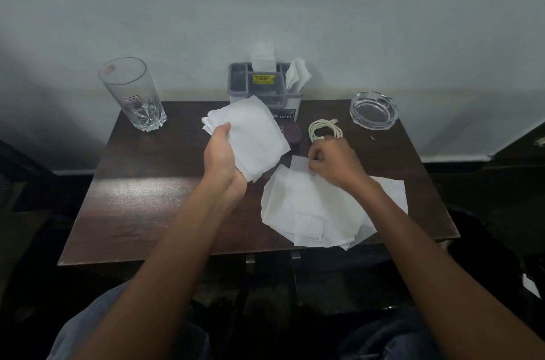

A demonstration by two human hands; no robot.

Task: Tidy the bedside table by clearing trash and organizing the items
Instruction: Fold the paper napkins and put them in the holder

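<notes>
One head-worn wide-angle view — looking forward and down, close over the dark table (141,212).

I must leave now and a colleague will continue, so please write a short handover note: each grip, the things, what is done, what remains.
The left grip holds a tissue stack above the table.
The right grip pinches the top sheet of the loose tissue pile at the table's front right.
Done: some tissues gathered into the stack.
Left: gather the pile; then, probably, arrange the glass, cable, ashtray and purple case around the grey organizer.
</notes>
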